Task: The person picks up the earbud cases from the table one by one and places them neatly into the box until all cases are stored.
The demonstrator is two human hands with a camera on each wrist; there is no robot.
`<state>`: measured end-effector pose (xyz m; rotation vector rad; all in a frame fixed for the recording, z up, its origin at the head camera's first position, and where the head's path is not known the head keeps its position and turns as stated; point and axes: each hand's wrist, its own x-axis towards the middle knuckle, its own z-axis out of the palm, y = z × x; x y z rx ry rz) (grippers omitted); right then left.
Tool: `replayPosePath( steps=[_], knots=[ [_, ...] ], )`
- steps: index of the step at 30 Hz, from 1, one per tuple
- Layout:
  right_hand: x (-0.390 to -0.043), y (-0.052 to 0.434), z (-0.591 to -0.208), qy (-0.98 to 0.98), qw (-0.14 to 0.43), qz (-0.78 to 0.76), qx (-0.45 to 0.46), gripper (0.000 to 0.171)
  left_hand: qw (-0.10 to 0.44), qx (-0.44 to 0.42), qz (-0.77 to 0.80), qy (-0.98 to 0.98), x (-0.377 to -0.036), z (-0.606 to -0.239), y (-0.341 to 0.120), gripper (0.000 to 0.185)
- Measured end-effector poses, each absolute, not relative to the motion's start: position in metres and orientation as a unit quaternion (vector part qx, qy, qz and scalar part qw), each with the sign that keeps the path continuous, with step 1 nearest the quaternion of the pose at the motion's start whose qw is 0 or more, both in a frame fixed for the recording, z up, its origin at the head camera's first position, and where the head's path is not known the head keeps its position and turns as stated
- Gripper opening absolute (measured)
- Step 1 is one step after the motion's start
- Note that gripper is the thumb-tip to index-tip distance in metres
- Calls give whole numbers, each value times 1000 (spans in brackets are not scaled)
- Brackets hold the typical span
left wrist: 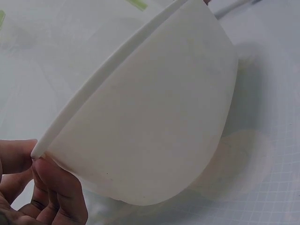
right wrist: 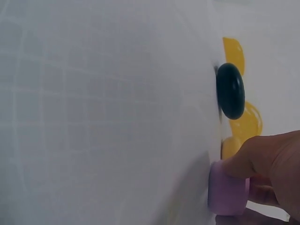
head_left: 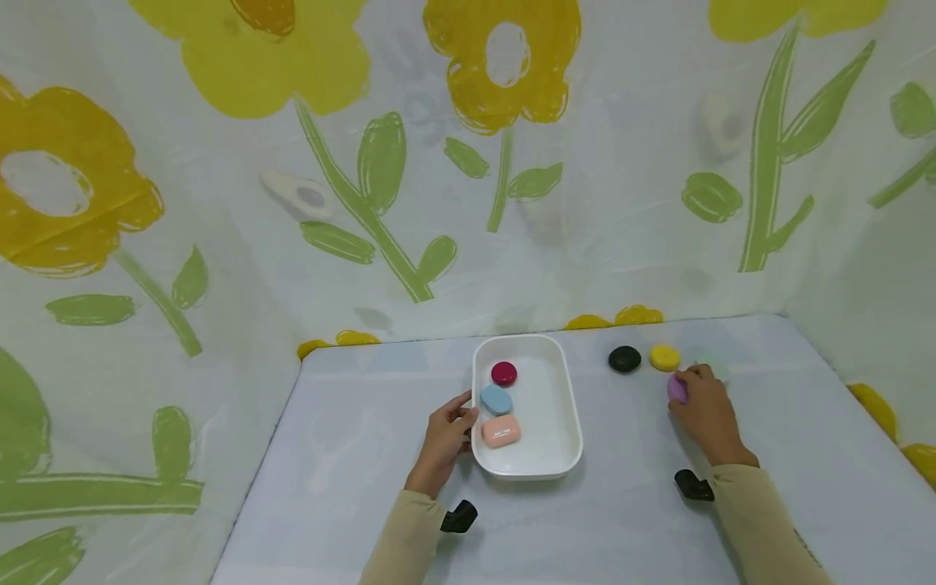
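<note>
The right hand [head_left: 705, 410] has its grip pinched around a small purple case [right wrist: 228, 188] sitting on the tabletop [head_left: 366, 422], just in front of a yellow case [head_left: 665, 357] and a black one [head_left: 625, 358]. Fingers and thumb curl over the purple case's top and sides; from the right wrist view it looks like a smooth, hard little pebble of plastic, so probably light and stiff but a bit slick. Squeezing it across the two flat-ish sides, like the hand does here, seems the safest hold, since the rounded edges could let it squirt out.

The left hand [head_left: 446, 439] has its fingers curled against the left rim of the white tray [head_left: 566, 382], thumb on the lip and fingers under the wall in the left wrist view. The tray looks rigid and light, so it could slide easily. Inside sit a dark red case [head_left: 504, 373], a blue case [head_left: 496, 399] and a pink case [head_left: 501, 431], apart from each other.
</note>
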<state>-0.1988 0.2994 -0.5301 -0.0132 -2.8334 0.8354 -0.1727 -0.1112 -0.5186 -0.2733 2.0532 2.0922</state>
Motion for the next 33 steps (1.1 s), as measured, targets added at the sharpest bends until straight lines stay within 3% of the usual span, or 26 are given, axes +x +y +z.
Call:
replayPosePath(
  steps=[8,33],
  knots=[
    [-194,292,-530,-958,67,280,-20,51,102,-90,707,694,-171,-517,-117,48],
    [-190,293,-527,-966,75,248,-10,50,104,-100,710,689,-175,-517,-114,48]
  ],
)
